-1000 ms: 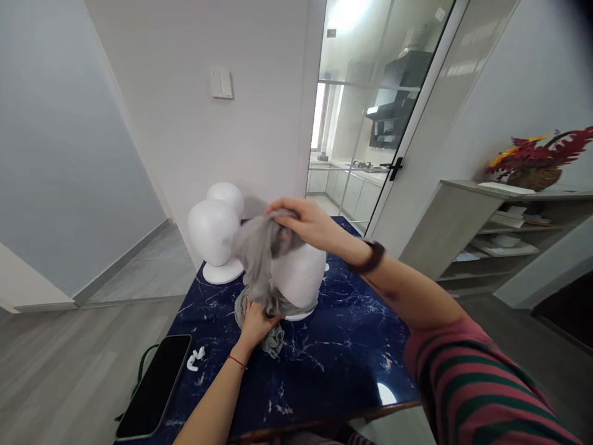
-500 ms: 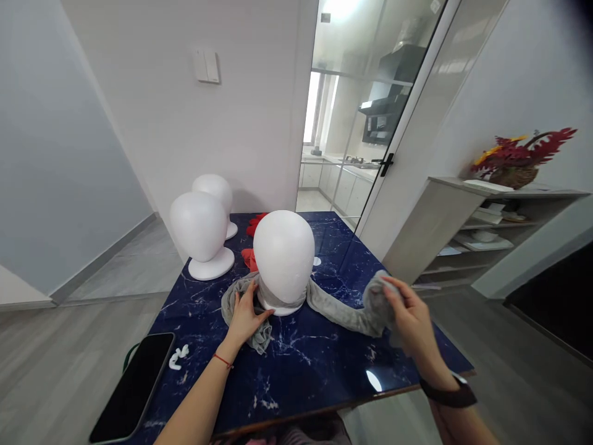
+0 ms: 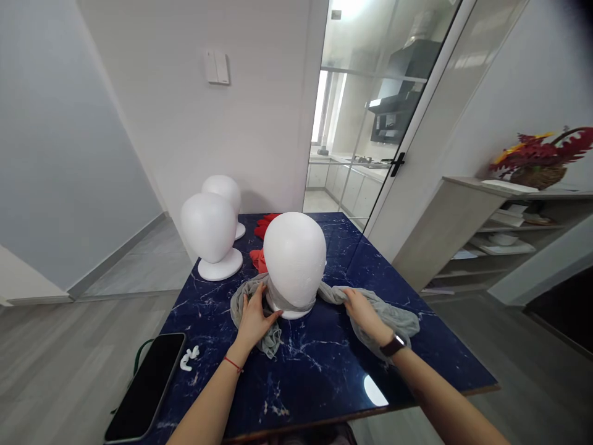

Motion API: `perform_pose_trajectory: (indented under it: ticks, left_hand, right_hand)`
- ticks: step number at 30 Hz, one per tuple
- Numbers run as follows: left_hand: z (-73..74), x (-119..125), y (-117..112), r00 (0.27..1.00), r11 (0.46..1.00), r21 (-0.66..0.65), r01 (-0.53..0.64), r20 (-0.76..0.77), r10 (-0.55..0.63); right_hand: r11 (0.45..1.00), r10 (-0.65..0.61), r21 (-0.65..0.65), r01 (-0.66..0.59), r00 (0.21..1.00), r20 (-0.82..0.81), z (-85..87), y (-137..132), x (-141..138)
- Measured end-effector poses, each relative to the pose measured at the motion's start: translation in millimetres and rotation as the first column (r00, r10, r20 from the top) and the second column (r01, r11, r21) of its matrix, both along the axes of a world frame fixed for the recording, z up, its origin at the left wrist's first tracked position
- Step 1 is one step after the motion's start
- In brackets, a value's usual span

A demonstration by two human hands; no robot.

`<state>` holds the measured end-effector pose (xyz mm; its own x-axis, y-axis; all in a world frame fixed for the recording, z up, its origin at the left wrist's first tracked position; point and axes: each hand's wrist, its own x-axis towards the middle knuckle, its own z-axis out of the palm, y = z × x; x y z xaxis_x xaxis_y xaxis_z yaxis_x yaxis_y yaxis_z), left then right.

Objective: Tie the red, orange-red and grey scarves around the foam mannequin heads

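Left grip point(image 3: 254, 317) touches grey scarf point(image 3: 401, 320); right grip point(image 3: 364, 313) grasps it; white head point(image 3: 295, 253) between.

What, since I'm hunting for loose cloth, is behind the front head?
Red cloth peeks out to the left of the front head; the head covers anything directly behind it.
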<state>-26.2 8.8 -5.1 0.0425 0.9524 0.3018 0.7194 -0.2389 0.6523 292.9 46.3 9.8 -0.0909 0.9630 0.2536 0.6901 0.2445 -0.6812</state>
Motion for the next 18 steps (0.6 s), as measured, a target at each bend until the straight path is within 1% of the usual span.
perform_pose_trajectory:
  ticks: [1,3,6,8,11,13,15,16,18]
  left_hand:
    - [-0.6,1,0,1.000,1.000,0.006,-0.003,0.001,0.003]
    - [-2.5,2,1,1.000,1.000,0.016,-0.003,-0.003,0.003]
    - [-5.6,3,2,1.000,1.000,0.025,-0.001,-0.014,0.002]
    - [-6.8,3,2,1.000,1.000,0.026,0.000,-0.020,0.000]
    - [-7.0,3,2,1.000,1.000,0.019,0.004,-0.028,-0.003]
    - [-6.6,2,2,1.000,1.000,0.019,0.003,-0.028,-0.002]
    - [-6.2,2,2,1.000,1.000,0.018,-0.003,-0.020,0.003]
    - [-6.0,2,2,1.000,1.000,0.017,-0.008,-0.014,0.008]
    - [-5.9,2,2,1.000,1.000,0.021,-0.017,-0.008,0.017]
  right_hand:
    - [1.000,-0.005,-0.012,0.005,1.000,0.021,9.4,13,1]
    - [1.000,-0.015,-0.016,0.016,0.998,0.054,35.8,44,2]
    - [1.000,0.010,0.019,-0.012,0.998,0.058,88.8,100,-10]
    - [0.997,0.061,0.037,-0.063,0.997,0.054,127.3,136,-30]
    - [0.984,0.171,0.041,-0.172,0.985,0.036,180.4,175,-75]
    - [0.971,0.235,0.049,-0.235,0.972,0.008,209.9,188,-111]
    - [0.945,0.324,0.064,-0.321,0.945,-0.040,234.6,188,-146]
    - [0.918,0.395,0.080,-0.389,0.915,-0.076,245.3,183,-161]
    - [0.835,0.549,0.138,-0.533,0.823,-0.142,263.1,164,-183]
